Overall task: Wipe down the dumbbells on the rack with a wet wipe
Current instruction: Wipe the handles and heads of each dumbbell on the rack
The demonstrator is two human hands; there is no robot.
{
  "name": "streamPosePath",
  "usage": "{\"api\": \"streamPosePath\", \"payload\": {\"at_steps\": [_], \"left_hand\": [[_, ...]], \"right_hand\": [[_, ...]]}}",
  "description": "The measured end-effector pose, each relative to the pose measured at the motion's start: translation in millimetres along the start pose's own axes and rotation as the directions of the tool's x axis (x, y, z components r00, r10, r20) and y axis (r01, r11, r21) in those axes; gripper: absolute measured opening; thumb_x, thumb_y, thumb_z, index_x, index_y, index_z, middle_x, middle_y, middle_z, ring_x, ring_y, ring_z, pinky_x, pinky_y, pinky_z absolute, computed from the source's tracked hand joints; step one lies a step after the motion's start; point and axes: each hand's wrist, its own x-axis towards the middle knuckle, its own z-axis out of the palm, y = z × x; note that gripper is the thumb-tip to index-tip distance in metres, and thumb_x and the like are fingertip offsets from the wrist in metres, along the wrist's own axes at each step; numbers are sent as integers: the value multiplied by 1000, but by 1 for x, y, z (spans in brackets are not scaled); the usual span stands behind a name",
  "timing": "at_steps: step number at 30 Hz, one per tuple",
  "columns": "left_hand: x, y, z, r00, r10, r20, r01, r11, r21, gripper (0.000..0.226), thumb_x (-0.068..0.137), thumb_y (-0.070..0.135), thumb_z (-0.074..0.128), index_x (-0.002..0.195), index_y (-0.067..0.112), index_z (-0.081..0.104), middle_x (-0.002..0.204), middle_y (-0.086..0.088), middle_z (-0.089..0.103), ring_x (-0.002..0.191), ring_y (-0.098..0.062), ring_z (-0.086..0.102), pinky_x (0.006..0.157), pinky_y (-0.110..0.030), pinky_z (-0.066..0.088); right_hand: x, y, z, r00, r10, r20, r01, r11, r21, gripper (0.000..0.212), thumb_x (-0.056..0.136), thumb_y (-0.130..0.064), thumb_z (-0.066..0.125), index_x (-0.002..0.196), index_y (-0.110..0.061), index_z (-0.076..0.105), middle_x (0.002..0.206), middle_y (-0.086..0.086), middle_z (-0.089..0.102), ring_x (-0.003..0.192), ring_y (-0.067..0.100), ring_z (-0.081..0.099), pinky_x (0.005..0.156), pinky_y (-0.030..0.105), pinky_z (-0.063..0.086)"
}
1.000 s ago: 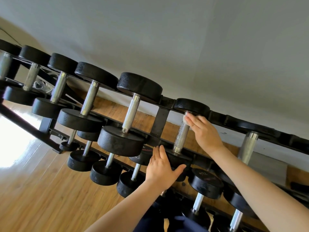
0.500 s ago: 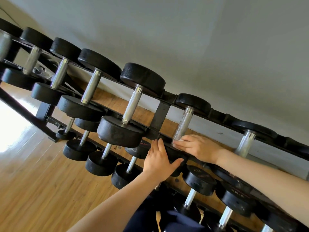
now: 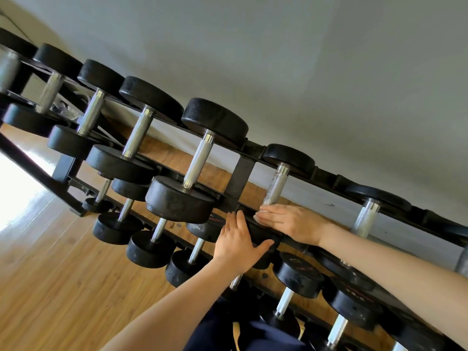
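Observation:
A small dumbbell with a knurled chrome handle lies on the top tier of the black rack. My right hand lies flat on top of its near black head, fingers straight. A sliver of white wet wipe shows under the fingertips. My left hand cups the same head from the left, fingers up along its side and thumb hooked round its front edge. Most of that head is hidden by both hands.
Larger dumbbells fill the top tier to the left, and another one sits to the right. Lower tiers hold several smaller dumbbells. A grey wall stands behind the rack, with wooden floor below left.
My right hand slid down the chrome handle from the far head to the near head and now lies flat on it. My left hand stayed on the near head.

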Motion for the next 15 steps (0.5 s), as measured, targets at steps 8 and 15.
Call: {"api": "streamPosePath", "payload": {"at_steps": [8, 15], "left_hand": [[0, 1, 0, 999, 11, -36, -11, 1000, -13, 104, 86, 70, 47, 152, 4, 3, 159, -19, 10, 149, -29, 9, 121, -37, 14], [-3, 2, -2, 1000, 4, -24, -4, 1000, -15, 102, 87, 69, 47, 153, 5, 1, 160, -19, 8, 149, -30, 9, 121, -37, 16]], "right_hand": [[19, -1, 12, 1000, -24, -1, 24, 996, -81, 40, 72, 0, 76, 112, 0, 68, 118, 12, 66, 112, 27, 61, 100, 37, 44], [2, 3, 0, 997, -81, -5, 80, 987, -140, 35, 88, -6, 45, 114, -4, 67, 120, 8, 65, 114, 21, 61, 100, 33, 46]]}}
